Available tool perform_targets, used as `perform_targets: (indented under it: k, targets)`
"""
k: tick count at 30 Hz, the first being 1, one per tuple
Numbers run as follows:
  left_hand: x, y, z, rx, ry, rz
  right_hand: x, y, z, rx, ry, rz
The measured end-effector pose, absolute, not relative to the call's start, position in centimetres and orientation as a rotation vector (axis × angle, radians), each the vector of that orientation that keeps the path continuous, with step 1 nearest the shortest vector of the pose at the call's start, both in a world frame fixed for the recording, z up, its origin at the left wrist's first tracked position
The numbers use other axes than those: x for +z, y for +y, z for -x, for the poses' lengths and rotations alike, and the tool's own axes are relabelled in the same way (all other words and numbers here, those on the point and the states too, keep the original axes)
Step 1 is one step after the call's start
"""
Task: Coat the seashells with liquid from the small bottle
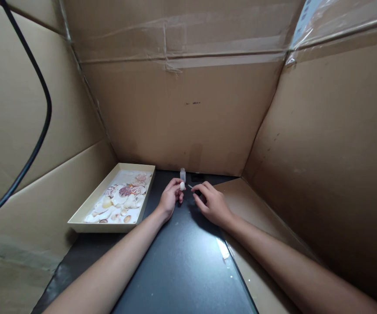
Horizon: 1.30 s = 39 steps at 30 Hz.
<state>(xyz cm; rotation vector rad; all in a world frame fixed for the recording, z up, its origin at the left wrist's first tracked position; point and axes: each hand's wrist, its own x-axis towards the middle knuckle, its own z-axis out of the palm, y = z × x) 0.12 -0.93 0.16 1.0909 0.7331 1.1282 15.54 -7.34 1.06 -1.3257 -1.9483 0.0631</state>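
My left hand (170, 198) pinches a small white rounded piece (182, 186) between thumb and fingertips. It may be a shell, but it is too small to tell. A thin pale stick (190, 186) points out from the fingertips of my right hand (210, 201), its tip close to the white piece but apart from it. Just behind my left fingertips a small clear bottle (183, 174) stands upright on the dark table.
To the left lies a shallow cream tray (106, 227) with several shells on a pale sheet. Cardboard walls (181, 113) enclose the back and both sides. A cardboard flap (256, 205) covers the table's right part. A black cable (46, 109) hangs at the upper left.
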Motion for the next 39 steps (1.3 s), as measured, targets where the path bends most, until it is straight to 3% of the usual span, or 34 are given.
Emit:
perform_targets:
  k: [39]
  targets:
    - [0.29,-1.00,-0.10,1.120,0.742,-1.127,1.08,-7.49,-15.36,0.107,-1.945,1.284]
